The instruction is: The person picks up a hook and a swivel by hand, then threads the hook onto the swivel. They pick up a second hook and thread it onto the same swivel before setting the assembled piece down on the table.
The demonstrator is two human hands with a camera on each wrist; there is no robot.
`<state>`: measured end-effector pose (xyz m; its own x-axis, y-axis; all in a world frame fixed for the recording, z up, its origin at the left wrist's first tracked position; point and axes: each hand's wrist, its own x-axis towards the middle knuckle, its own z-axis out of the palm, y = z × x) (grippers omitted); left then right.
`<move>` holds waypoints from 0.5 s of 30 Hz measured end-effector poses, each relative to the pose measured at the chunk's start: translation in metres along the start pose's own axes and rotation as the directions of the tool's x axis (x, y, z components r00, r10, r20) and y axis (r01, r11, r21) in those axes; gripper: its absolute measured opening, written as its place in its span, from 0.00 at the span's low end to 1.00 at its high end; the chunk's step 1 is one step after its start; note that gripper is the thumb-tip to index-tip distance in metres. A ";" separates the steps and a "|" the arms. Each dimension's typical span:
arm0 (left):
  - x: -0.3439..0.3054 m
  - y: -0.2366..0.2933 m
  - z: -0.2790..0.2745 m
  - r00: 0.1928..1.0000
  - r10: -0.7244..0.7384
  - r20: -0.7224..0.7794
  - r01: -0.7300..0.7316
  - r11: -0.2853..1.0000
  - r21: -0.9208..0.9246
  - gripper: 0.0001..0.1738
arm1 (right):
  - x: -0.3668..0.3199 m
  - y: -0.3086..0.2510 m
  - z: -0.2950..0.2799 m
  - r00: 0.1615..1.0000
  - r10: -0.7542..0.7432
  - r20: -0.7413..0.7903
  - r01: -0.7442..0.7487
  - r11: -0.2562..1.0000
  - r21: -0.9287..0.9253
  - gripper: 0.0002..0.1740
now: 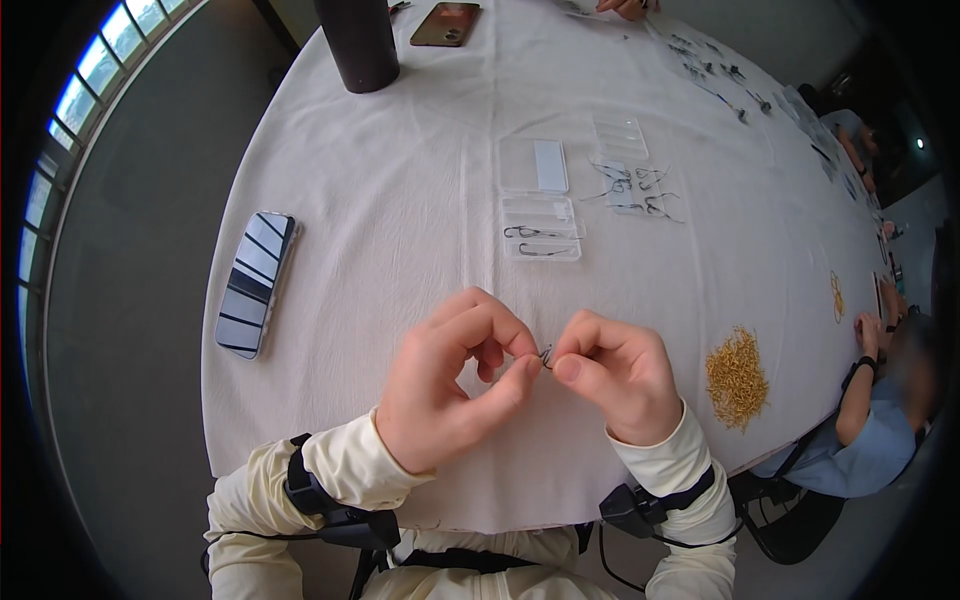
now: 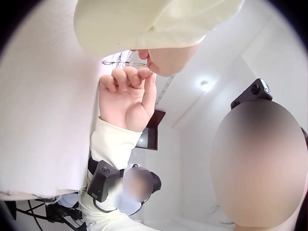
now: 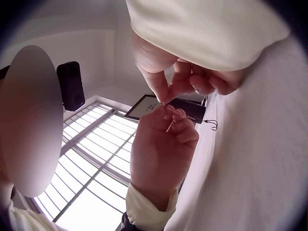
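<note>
Over the tablecloth near its front edge, my two hands meet fingertip to fingertip. My left hand [image 1: 455, 375] pinches a small dark treble hook [image 1: 546, 357] between thumb and forefinger. From the right, my right hand [image 1: 625, 375] pinches at the same hook, thumb against forefinger; most of it is hidden by the fingertips. In the right wrist view the barbed end of the treble hook [image 3: 211, 124] sticks out past the left fingers. Ahead lie an open clear case [image 1: 542, 245] with long dark hooks and a second clear case [image 1: 620, 140] with several wire hooks by it.
A pile of small gold pieces [image 1: 738, 380] lies to the right, gold rings [image 1: 837, 297] beyond it. One phone [image 1: 257, 285] lies at the left, another [image 1: 446, 24] at the back beside a dark cylinder [image 1: 358, 45]. Another person [image 1: 850, 440] sits at the right edge.
</note>
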<state>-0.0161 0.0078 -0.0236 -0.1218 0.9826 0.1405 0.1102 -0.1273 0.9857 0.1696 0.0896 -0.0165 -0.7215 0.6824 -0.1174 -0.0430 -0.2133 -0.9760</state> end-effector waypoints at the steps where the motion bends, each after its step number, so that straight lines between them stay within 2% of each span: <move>1: 0.000 0.000 0.000 1.000 -0.001 0.000 0.001 1.000 0.000 0.05 | 0.000 0.000 0.000 1.000 0.015 -0.007 -0.014 1.000 0.024 0.06; 14: 0.000 -0.003 0.002 1.000 -0.012 0.020 0.012 1.000 -0.015 0.05 | 0.000 0.004 0.001 0.998 0.033 -0.048 -0.035 0.999 -0.026 0.06; 15: 0.000 -0.004 0.001 0.999 -0.012 0.031 0.013 1.000 -0.026 0.05 | 0.000 0.006 0.002 0.997 0.002 -0.074 -0.007 0.998 -0.065 0.05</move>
<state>-0.0151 0.0083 -0.0272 -0.0926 0.9877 0.1257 0.0826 -0.1182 0.9895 0.1683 0.0873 -0.0217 -0.6683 0.7319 -0.1330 0.0072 -0.1724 -0.9850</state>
